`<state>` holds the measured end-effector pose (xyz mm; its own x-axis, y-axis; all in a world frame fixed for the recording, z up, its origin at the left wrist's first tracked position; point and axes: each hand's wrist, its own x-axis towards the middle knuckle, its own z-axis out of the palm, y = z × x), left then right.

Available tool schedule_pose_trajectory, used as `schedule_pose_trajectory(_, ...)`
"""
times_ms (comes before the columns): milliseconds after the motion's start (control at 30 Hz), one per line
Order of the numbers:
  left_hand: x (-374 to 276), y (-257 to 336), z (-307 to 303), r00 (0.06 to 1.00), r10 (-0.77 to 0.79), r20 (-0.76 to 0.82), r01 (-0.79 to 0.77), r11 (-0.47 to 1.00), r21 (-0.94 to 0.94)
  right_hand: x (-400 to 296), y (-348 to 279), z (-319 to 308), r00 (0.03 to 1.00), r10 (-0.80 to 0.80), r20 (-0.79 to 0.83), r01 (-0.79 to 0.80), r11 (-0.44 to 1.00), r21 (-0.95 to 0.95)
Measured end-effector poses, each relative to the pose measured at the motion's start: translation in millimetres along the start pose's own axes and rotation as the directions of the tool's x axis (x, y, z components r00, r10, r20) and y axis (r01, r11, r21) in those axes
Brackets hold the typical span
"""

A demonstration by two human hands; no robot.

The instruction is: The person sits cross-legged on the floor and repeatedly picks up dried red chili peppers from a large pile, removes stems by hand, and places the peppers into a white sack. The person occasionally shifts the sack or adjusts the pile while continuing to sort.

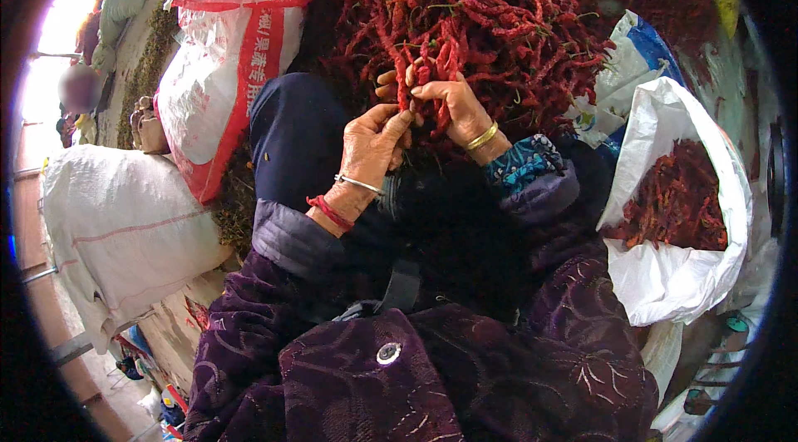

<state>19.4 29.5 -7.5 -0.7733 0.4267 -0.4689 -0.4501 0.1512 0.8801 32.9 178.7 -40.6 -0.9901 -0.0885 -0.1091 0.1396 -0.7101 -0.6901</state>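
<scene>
A large heap of wrinkled red chili peppers [499,11] lies before me at the top of the view. My left hand [375,139], with a silver bangle and a red cord at the wrist, pinches the lower tip of a long red chili pepper [401,77] between thumb and fingers. Close beside it on the right, my right hand [454,106], wearing a gold-coloured bangle, holds several red chili peppers [447,55] whose ends point up towards the heap. Its fingers are partly hidden behind the peppers.
On the right stands a white woven sack [679,292], its mouth wide, with darker red chilies [676,199] inside. A red and white printed sack [212,68] leans at my left knee. Below it lies a full white sack [131,236]. Dried plant scraps [234,211] lie between them.
</scene>
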Motion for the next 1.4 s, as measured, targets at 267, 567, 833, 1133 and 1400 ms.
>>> schedule_pose_trajectory(267,-4.5,-4.1,-4.8,0.982,0.02,0.188,-0.079,0.946,0.315,-4.3,-1.3,2.3,0.989,0.124,0.08,-0.142,0.947,0.289)
schedule_pose_trajectory(567,10.0,-37.3,-10.6,0.914,-0.223,0.339,-0.047,0.772,0.634,-13.7,-14.4,16.8,0.979,-0.193,0.07,0.197,0.978,-0.061)
schedule_pose_trajectory(833,115.7,23.0,-62.5,0.905,0.393,0.161,-0.133,-0.097,0.986,-7.5,-34.8,-1.4,0.994,-0.045,-0.095,0.061,0.982,0.177)
schedule_pose_trajectory(1133,167.1,35.3,-61.1,0.999,-0.036,0.002,-0.014,-0.351,0.936,3.0,-28.8,-32.7,0.983,0.007,0.183,-0.06,0.956,0.288)
schedule_pose_trajectory(1400,59.0,55.8,-75.2,0.615,0.759,0.213,-0.43,0.097,0.897,2.6,-22.3,-30.1,0.974,0.017,0.226,-0.085,0.951,0.296)
